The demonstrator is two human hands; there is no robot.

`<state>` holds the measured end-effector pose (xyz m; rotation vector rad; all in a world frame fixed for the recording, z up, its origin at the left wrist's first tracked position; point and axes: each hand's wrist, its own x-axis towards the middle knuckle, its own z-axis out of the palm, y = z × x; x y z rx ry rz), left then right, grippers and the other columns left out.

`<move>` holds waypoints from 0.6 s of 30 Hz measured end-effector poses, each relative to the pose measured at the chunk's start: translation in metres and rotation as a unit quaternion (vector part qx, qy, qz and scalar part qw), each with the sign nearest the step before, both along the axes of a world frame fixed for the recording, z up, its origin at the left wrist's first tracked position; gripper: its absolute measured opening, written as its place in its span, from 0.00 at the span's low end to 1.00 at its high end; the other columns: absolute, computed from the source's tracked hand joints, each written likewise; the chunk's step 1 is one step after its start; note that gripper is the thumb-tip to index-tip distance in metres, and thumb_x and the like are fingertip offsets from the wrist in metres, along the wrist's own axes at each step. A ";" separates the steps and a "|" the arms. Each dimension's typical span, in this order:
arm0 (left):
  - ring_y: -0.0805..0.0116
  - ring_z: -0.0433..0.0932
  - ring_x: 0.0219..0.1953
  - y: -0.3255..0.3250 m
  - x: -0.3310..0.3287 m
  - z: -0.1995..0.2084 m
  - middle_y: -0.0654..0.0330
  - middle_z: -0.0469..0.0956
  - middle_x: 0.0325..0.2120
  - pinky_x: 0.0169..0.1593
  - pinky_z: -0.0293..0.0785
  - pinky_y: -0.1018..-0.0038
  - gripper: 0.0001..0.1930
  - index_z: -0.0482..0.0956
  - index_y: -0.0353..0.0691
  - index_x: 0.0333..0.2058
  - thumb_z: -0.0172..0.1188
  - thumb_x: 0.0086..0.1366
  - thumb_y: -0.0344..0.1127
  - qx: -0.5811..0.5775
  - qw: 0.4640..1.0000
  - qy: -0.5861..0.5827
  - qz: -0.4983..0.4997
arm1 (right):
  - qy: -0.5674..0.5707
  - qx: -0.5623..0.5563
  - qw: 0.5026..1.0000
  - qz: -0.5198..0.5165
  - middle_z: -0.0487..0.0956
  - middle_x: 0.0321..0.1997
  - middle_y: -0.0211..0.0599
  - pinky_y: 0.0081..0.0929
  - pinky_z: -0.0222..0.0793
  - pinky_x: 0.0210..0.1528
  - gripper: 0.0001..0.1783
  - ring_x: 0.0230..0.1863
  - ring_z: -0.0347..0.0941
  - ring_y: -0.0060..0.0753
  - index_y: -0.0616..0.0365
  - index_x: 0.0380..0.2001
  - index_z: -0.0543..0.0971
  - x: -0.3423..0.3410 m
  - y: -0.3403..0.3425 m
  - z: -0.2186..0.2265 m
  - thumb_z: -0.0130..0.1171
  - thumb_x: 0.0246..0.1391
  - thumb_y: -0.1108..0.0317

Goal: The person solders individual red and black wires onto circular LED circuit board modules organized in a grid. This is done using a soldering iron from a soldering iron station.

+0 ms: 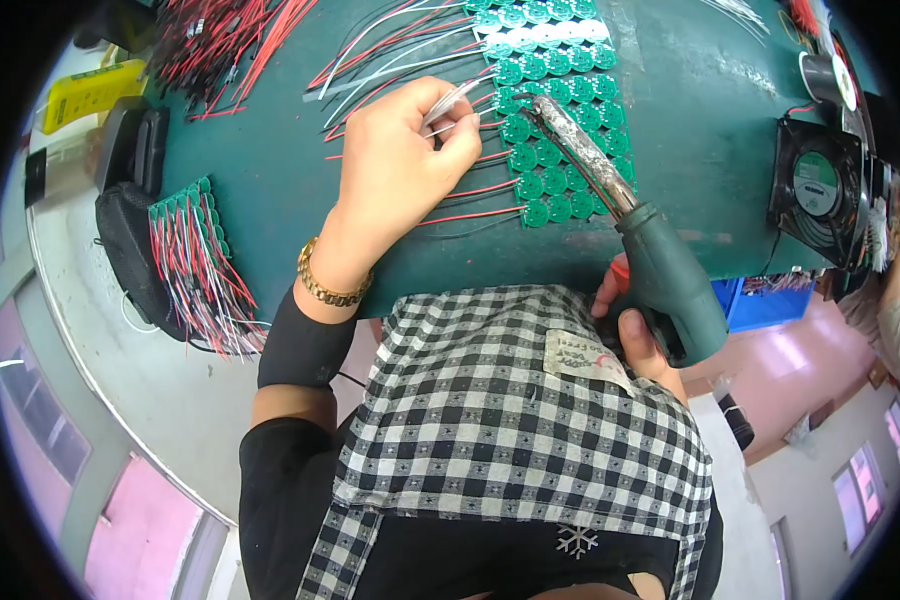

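My left hand (390, 150) is closed on a bunch of thin white wires (454, 98), pinched between thumb and fingers. One wire end reaches toward the left edge of a green panel of small round circuit boards (559, 120) on the table. Red wires (478, 216) and white ones run out leftward from that same edge. My right hand (640, 340) grips a green-handled soldering gun (665, 265) by its handle, partly hidden behind it. The gun's scorched metal barrel slants up and left over the panel, its tip close to the board pads near my left fingers.
A bundle of red and black wires (205, 50) lies at the far left. Another wired board panel (195, 215) hangs over a black bag (130, 235). To the right stand a black fan (818, 190) and a wire spool (842, 82). Below sits a blue crate (770, 308).
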<state>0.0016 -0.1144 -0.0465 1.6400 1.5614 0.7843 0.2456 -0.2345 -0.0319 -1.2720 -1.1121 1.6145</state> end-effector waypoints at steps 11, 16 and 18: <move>0.74 0.76 0.19 0.001 -0.002 -0.001 0.60 0.76 0.17 0.26 0.71 0.78 0.04 0.77 0.37 0.25 0.60 0.49 0.30 -0.010 1.000 0.025 -0.003 | -0.190 0.066 0.978 0.057 0.79 0.28 0.36 0.33 0.72 0.33 0.11 0.29 0.76 0.40 0.57 0.30 0.79 -0.007 0.008 0.005 0.58 0.37 0.76; 0.72 0.77 0.19 0.001 -0.002 -0.001 0.59 0.76 0.17 0.27 0.72 0.77 0.04 0.77 0.37 0.24 0.60 0.49 0.30 0.008 0.999 0.040 -0.011 | -0.186 0.106 0.975 0.059 0.79 0.27 0.36 0.34 0.72 0.34 0.10 0.29 0.76 0.41 0.57 0.30 0.79 -0.007 0.008 0.001 0.58 0.39 0.74; 0.71 0.77 0.19 0.002 -0.003 -0.003 0.59 0.76 0.17 0.27 0.73 0.77 0.04 0.77 0.36 0.24 0.60 0.49 0.30 0.011 0.999 0.046 -0.013 | -0.179 0.105 0.977 0.052 0.79 0.27 0.36 0.32 0.72 0.34 0.08 0.29 0.76 0.40 0.57 0.29 0.79 -0.008 0.008 0.001 0.58 0.40 0.73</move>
